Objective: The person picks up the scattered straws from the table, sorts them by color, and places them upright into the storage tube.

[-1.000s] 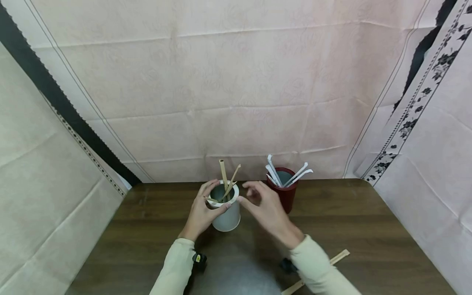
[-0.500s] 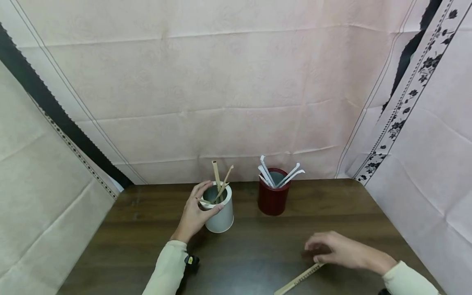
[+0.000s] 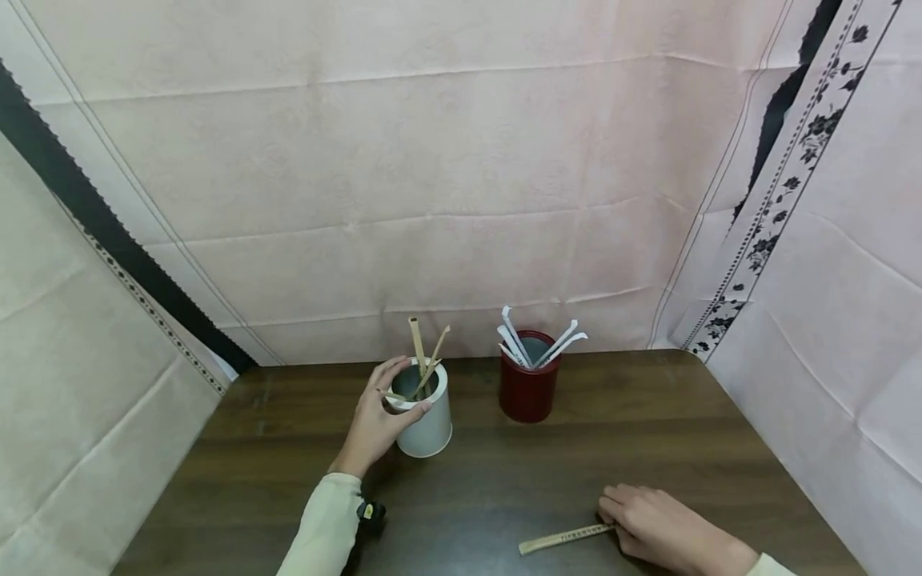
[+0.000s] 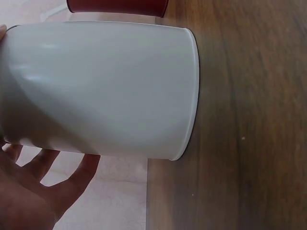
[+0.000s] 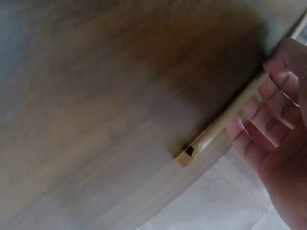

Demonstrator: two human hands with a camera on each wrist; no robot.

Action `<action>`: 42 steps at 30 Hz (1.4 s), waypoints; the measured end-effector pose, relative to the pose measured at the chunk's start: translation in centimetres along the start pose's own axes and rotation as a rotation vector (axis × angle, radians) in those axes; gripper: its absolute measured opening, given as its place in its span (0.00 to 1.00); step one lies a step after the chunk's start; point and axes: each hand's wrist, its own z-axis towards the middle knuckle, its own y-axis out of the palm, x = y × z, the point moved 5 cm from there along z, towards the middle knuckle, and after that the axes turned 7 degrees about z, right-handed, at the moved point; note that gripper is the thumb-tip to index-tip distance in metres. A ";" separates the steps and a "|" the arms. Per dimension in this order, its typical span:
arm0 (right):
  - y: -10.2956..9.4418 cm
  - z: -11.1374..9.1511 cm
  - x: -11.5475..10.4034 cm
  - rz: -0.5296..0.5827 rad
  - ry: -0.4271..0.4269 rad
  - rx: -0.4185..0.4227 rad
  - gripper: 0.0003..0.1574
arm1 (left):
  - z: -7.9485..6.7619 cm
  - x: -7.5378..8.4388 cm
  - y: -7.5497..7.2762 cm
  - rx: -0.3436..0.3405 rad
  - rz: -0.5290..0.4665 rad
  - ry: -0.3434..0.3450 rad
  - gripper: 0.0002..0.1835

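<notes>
A light grey cylindrical cup [image 3: 428,430] with a white rim stands upright on the table. Several slim tan sticks [image 3: 418,348] lean inside it. My left hand [image 3: 370,428] grips the cup near its rim, thumb in front and fingers round the far left side. In the left wrist view the cup's smooth wall [image 4: 105,86] fills much of the picture. At the front right, my right hand [image 3: 659,524] pinches a slim, tan, paper-wrapped stick [image 3: 558,541] with dark lettering, low over the tabletop. The right wrist view shows the stick's square end [image 5: 188,152] sticking out past the fingers.
To the right of the grey cup stands a dark red cup [image 3: 528,394] holding several white paper-wrapped sticks [image 3: 509,340] with bent tips. Behind the brown wooden table [image 3: 288,480] hangs a pale cloth [image 3: 461,160], and more cloth closes off both sides.
My right hand has left the grey cup, moved to the front right and taken hold of the tan stick, which has turned slightly. My left hand stays on the cup.
</notes>
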 end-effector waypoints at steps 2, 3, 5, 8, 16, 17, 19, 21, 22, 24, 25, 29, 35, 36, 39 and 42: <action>-0.3 0.6 0.4 0.054 0.068 0.024 0.23 | 0.0 0.0 -0.2 0.003 0.003 -0.001 0.40; -0.7 0.9 0.7 0.105 0.105 0.039 0.24 | 0.0 0.0 -0.2 0.001 0.004 0.000 0.40; -1.8 1.6 1.3 0.217 0.165 0.088 0.26 | 0.0 0.0 -0.2 -0.006 0.004 0.003 0.41; -4.3 3.2 1.8 0.437 0.203 0.196 0.30 | 0.1 0.0 0.0 -0.012 0.007 -0.001 0.41; -10.5 8.9 1.0 0.702 0.271 0.443 0.33 | -0.4 -0.2 0.5 -0.008 0.013 -0.023 0.40; -10.9 9.7 0.8 0.748 0.287 0.458 0.30 | -0.4 -0.2 0.6 -0.012 0.013 -0.027 0.40; -11.5 11.3 0.4 0.846 0.302 0.495 0.22 | -0.5 -0.1 0.6 -0.013 0.009 -0.031 0.40; -11.7 13.3 -0.1 0.938 0.303 0.546 0.16 | -0.5 -0.1 0.5 -0.007 0.008 -0.032 0.40; -11.8 14.4 -0.4 0.971 0.297 0.580 0.15 | -0.5 -0.1 0.4 -0.002 0.007 -0.031 0.41; -11.6 16.5 -0.9 1.027 0.274 0.664 0.13 | -0.4 -0.1 0.2 0.009 0.007 -0.024 0.40; -11.4 17.6 -1.2 1.048 0.259 0.708 0.13 | -0.3 -0.1 0.1 0.013 0.009 -0.020 0.40; -9.3 21.4 -2.0 1.088 0.188 0.887 0.11 | -0.1 -0.2 0.0 0.016 0.010 -0.012 0.40; -4.1 25.1 -2.2 0.930 0.163 0.973 0.10 | -0.1 -0.3 0.1 0.010 0.007 -0.013 0.40; -3.2 25.4 -2.1 0.912 0.178 0.969 0.10 | -0.1 -0.3 0.1 0.009 0.008 -0.011 0.40; -0.8 26.2 -1.8 0.889 0.249 0.930 0.09 | -0.1 -0.3 0.2 0.006 0.007 -0.007 0.40; 1.1 26.8 -1.6 0.819 0.359 0.851 0.09 | -0.1 -0.3 0.1 0.006 0.002 -0.005 0.41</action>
